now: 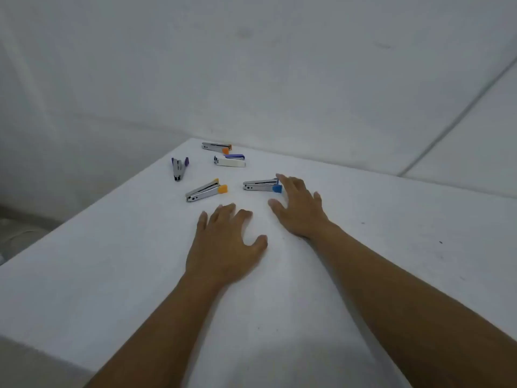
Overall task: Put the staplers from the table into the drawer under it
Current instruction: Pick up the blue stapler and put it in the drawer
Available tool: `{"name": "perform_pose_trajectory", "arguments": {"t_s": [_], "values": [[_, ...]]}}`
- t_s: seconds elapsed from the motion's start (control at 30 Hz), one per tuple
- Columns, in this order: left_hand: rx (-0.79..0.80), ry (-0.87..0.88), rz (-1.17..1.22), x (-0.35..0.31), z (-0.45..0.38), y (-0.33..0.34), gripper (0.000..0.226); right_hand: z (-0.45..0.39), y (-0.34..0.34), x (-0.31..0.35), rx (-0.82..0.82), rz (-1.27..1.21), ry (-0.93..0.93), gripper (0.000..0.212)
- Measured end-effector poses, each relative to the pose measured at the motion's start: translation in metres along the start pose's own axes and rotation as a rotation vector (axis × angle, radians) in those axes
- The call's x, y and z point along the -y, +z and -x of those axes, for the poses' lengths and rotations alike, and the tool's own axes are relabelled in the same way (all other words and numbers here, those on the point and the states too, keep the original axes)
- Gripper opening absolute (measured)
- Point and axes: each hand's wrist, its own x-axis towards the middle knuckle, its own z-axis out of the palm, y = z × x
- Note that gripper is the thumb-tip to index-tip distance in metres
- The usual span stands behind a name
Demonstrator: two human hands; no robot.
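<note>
Both hands are reaching out over the white tabletop (112,275) with fingers spread and nothing gripped: our right hand (298,210) is arriving at the blue-tipped stapler (261,185), fingertips right beside its blue end and possibly touching it, while our left hand (223,245) is hovering just short of the yellow-tipped stapler (205,190), presumably so we can take one in each. We are seeing three more lying loose toward the far left corner, an orange-tipped stapler (216,147) by the far edge, a white-and-purple stapler (230,161) just nearer, and a purple stapler (179,168) by the left edge. We are not seeing the drawer, so every stapler is waiting on top.
</note>
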Motion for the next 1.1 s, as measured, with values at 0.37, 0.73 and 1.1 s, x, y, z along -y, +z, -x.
{"name": "perform_pose_trajectory", "arguments": {"t_s": [0.37, 0.73, 1.1], "values": [[-0.072, 0.034, 0.012, 0.005, -0.003, 0.006, 0.068, -0.031, 0.012, 0.006, -0.008, -0.051, -0.012, 0.022], [-0.043, 0.031, 0.008, 0.004, -0.001, 0.000, 0.070, 0.041, -0.055, 0.014, 0.286, -1.011, 0.243, 0.037], [0.035, 0.009, 0.008, 0.000, 0.003, -0.008, 0.074, 0.171, -0.106, 0.005, 0.447, -1.927, 0.328, 0.034]]}}
